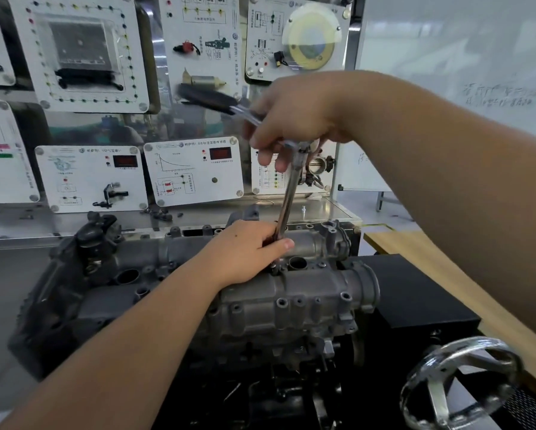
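A grey metal engine head (291, 293) lies across a black stand in the middle. A ratchet wrench (210, 99) with a black grip points up and left, blurred. Its long chrome extension bar (291, 193) runs down to a bolt on top of the engine. My right hand (291, 119) grips the wrench at its head end. Lower down, my left hand (248, 249) curls round the foot of the extension bar where it meets the engine. The bolt itself is hidden by my left hand.
A training board with white sensor panels (192, 172) stands right behind the engine. A chrome handwheel (459, 383) sticks out at the lower right. A wooden tabletop (415, 252) runs along the right, and a whiteboard (462, 57) hangs beyond it.
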`<state>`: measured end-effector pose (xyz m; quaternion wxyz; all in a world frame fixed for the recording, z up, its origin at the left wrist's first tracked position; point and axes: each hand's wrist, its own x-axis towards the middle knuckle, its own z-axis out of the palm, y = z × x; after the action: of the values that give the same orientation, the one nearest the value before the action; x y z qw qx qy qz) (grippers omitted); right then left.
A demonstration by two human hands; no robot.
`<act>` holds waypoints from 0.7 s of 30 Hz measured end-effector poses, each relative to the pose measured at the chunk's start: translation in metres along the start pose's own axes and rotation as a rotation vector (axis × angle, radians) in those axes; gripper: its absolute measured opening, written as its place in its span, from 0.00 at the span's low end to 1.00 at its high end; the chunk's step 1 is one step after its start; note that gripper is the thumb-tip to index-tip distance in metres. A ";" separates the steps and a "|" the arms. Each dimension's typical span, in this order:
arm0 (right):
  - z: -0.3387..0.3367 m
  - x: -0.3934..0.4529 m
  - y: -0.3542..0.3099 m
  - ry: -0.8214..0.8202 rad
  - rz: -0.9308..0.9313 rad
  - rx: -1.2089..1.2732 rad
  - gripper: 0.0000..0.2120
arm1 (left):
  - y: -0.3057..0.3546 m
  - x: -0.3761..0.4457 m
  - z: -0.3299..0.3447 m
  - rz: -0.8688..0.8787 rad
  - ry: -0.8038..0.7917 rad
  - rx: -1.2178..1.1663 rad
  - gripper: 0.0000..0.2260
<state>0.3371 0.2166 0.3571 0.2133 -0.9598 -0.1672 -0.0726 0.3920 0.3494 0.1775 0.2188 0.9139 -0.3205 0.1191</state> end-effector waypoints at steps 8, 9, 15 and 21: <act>0.069 -0.005 0.011 0.670 -0.597 -0.491 0.12 | -0.002 0.001 0.000 -0.031 0.014 -0.062 0.15; 0.078 -0.005 0.016 0.769 -0.665 -0.284 0.12 | -0.002 0.001 0.000 -0.038 0.017 -0.073 0.15; 0.110 -0.012 0.014 0.620 -0.351 1.156 0.14 | -0.006 0.002 0.000 -0.043 0.034 -0.151 0.19; 0.075 -0.007 0.022 0.248 0.017 1.601 0.15 | -0.002 0.002 0.002 -0.020 -0.010 -0.022 0.19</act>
<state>0.3433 0.2286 0.2800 0.8533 -0.5021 -0.1362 -0.0353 0.3951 0.3487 0.1758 0.2282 0.9151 -0.3140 0.1086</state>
